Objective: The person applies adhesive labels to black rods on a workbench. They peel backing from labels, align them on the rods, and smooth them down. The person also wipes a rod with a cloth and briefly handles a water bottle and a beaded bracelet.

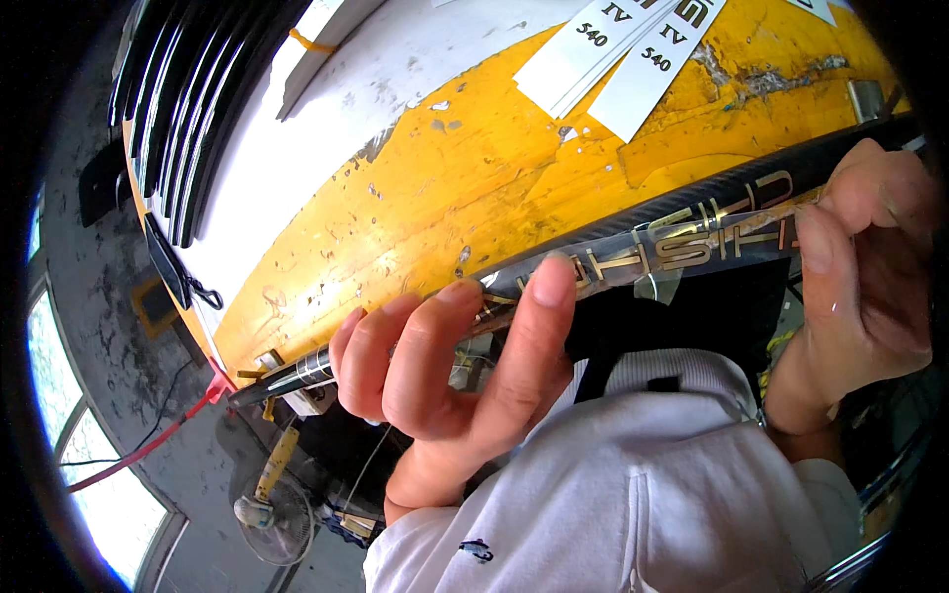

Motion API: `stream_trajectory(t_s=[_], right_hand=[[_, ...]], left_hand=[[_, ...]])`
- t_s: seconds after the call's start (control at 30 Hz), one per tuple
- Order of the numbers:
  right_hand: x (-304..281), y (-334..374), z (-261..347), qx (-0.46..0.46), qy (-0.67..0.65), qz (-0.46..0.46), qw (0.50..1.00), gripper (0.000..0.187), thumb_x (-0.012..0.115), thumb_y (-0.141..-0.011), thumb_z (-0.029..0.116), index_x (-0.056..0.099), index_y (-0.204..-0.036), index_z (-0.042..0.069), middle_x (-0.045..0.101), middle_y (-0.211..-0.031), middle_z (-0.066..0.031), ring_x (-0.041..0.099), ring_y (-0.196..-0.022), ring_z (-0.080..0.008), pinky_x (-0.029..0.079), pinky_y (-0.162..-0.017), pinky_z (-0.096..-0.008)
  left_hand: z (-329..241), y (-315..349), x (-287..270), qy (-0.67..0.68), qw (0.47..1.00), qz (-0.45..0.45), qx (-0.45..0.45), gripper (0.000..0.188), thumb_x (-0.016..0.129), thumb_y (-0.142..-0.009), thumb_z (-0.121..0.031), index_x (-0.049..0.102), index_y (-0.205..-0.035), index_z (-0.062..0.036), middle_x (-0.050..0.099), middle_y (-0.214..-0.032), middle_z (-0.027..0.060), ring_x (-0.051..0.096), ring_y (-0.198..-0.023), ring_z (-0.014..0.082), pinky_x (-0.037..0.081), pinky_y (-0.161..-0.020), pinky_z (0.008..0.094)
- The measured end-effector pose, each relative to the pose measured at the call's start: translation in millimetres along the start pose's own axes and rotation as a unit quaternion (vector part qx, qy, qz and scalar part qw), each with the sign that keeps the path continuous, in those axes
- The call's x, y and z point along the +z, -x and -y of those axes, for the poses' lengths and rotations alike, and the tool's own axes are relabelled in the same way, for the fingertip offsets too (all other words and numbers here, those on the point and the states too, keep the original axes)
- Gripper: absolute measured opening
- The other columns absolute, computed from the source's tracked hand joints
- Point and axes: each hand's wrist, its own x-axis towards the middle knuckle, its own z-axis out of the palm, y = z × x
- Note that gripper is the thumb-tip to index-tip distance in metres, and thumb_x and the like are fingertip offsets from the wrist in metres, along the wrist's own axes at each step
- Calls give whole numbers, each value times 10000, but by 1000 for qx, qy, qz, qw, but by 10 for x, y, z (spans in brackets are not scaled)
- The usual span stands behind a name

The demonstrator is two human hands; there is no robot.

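A long black carbon-look tube [702,190] lies slantwise along the near edge of the yellow worktop, its thin end pointing to the lower left. Against its near side runs a clear decal strip [727,242] with gold lettering. My left hand [445,381] is closed around the tube, fingers curled over it. Its raised thumb touches the left part of the strip. Between thumb and fingers, my right hand [860,262] pinches the strip's right end. The right fingertips are partly blurred, and whether they also touch the tube is hidden.
White printed paper strips [583,59] lie at the back of the worn yellow worktop [366,237]. Several black tubes [183,119] are stacked at the far left, beside a white bar [321,44] with an orange band. A red cord [148,455] and a fan [272,519] sit lower left.
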Motion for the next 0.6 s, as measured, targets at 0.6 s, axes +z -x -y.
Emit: stream_trajectory(t_s=[0.6], right_hand=[[-24, -18, 129, -16, -13, 12, 1000, 403, 573, -803, -98, 448, -1178, -18, 566, -804, -60, 498, -674, -66, 402, -615, -175]], left_hand=[[-71, -54, 191, 72, 990, -108, -58, 504, 754, -684, -135, 630, -1107, -381, 429, -1004, 5, 407, -919, 194, 306, -800, 309]])
